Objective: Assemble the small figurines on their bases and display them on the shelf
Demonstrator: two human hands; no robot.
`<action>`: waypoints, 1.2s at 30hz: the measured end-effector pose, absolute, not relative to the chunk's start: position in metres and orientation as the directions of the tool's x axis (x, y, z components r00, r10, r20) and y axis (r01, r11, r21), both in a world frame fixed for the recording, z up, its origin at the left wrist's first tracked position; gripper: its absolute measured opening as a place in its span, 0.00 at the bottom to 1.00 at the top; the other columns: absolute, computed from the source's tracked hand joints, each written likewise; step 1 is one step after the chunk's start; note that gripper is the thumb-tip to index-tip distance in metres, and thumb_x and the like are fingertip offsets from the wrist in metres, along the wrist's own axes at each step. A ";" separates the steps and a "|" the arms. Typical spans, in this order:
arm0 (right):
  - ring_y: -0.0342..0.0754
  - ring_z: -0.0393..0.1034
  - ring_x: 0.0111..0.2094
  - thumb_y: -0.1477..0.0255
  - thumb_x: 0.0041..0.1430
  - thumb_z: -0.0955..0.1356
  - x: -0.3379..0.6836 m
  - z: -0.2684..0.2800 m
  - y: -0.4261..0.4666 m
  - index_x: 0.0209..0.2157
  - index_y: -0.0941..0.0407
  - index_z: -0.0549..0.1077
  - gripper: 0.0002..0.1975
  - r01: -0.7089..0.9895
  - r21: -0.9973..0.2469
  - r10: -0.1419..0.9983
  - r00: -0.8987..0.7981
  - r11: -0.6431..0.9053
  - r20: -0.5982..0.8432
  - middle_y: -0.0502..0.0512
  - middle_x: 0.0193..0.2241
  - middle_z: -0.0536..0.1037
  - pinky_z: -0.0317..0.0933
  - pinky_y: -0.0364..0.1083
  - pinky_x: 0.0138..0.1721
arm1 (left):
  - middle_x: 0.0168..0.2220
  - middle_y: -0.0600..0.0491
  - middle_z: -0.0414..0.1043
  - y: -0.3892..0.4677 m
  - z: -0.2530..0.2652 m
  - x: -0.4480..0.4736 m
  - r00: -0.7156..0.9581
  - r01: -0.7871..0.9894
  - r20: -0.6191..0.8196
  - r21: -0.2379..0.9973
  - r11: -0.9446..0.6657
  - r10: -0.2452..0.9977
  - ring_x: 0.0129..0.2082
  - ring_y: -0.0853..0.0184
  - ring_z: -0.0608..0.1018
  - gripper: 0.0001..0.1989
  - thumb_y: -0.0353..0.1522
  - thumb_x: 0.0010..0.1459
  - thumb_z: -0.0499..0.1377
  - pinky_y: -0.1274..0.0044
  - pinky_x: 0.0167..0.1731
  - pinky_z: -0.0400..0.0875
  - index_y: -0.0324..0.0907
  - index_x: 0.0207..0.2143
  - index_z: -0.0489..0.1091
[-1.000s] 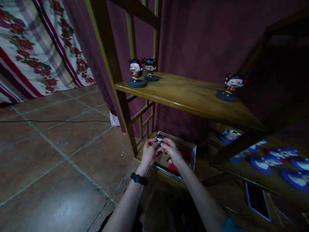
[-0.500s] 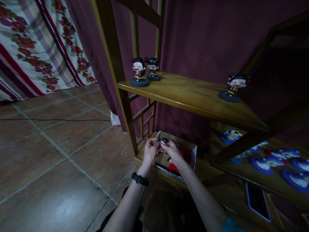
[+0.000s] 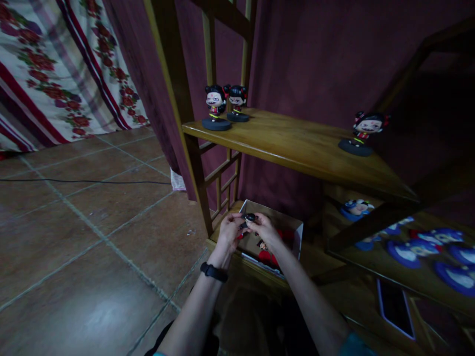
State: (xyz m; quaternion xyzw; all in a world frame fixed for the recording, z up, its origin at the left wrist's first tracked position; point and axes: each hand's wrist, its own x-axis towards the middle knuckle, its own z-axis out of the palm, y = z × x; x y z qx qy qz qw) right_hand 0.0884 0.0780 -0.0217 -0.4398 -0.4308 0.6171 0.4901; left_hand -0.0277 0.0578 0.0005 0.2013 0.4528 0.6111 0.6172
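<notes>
Two hands (image 3: 229, 231) | fingers (image 3: 254, 226) clamped on figurine (image 3: 250, 217) | upright earlier, now tipped

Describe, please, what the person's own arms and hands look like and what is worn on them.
The left hand and the right hand are without gloves. A plain dark wristband goes around the left wrist; none shows on the right. At the bottom edge, a teal sleeve ends high on the right arm. No cables are visible.
</notes>
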 end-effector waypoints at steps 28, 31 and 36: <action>0.42 0.69 0.24 0.67 0.39 0.72 0.081 -0.038 0.080 0.29 0.56 0.72 0.13 -0.172 -0.975 0.975 -0.197 -0.140 -0.105 0.49 0.27 0.76 0.66 0.42 0.24 | 0.19 0.54 0.68 0.055 -0.002 -0.032 -0.139 -0.635 -0.476 0.716 0.291 0.868 0.18 0.71 0.72 0.08 0.23 0.45 0.61 0.78 0.18 0.73 0.35 0.30 0.67; 0.42 0.69 0.24 0.67 0.38 0.72 0.081 -0.039 0.080 0.29 0.56 0.72 0.13 -0.171 -0.975 0.975 -0.196 -0.141 -0.106 0.49 0.27 0.76 0.66 0.41 0.23 | 0.19 0.55 0.66 0.055 -0.002 -0.030 -0.164 -0.636 -0.481 0.719 0.281 0.861 0.18 0.72 0.72 0.09 0.23 0.44 0.62 0.79 0.17 0.72 0.35 0.30 0.66; 0.41 0.69 0.21 0.66 0.38 0.72 0.079 -0.042 0.080 0.28 0.56 0.71 0.13 -0.172 -0.974 0.978 -0.175 -0.144 -0.114 0.49 0.27 0.76 0.66 0.42 0.22 | 0.19 0.56 0.66 0.055 -0.001 -0.026 -0.249 -0.609 -0.479 0.754 0.249 0.842 0.17 0.72 0.71 0.09 0.21 0.44 0.61 0.79 0.17 0.72 0.35 0.29 0.65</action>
